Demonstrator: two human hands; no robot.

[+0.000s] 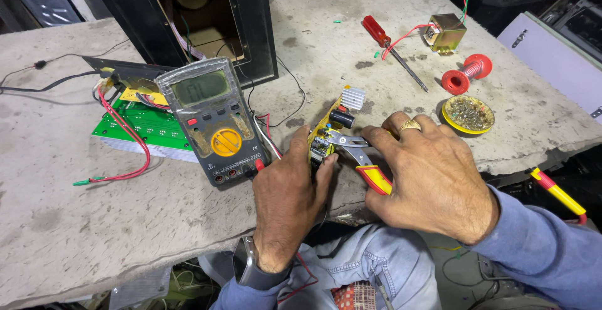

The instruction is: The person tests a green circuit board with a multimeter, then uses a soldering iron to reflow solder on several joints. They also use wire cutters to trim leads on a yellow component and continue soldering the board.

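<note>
My left hand [285, 200] grips a small yellow circuit board [327, 131] with a black capacitor and a silver heat sink, holding it on edge at the bench's front. My right hand [426, 175] holds pliers [359, 158] with red and yellow handles; their metal jaws touch the board. A grey digital multimeter [211, 120] with a yellow dial leans just left of my left hand, red and black leads plugged in.
A green circuit board [135, 125] with red wires lies behind the meter. A black speaker cabinet [200, 15] stands at the back. A red-handled screwdriver [392, 49], a small transformer [444, 32], a red spool [467, 73] and a yellow dish of metal bits [468, 114] lie to the right.
</note>
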